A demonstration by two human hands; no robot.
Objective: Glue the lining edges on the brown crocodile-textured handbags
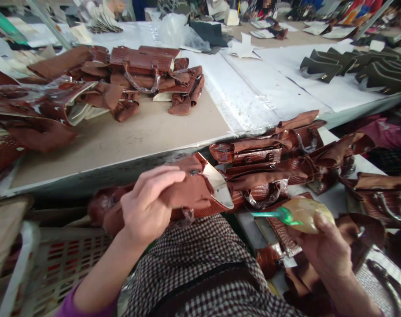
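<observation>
Both hands are busy lol, left hand (147,203) holding a brown bag (191,188), right hand (329,248) gripping a yellowish bottle (304,214), green nozzle (276,215) pointing left toward the bag.

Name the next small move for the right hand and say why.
Probably bring the bottle's green nozzle to the bag's pale edge: the left hand is on that bag, and the right hand holds the bottle with its nozzle pointing that way.
</observation>
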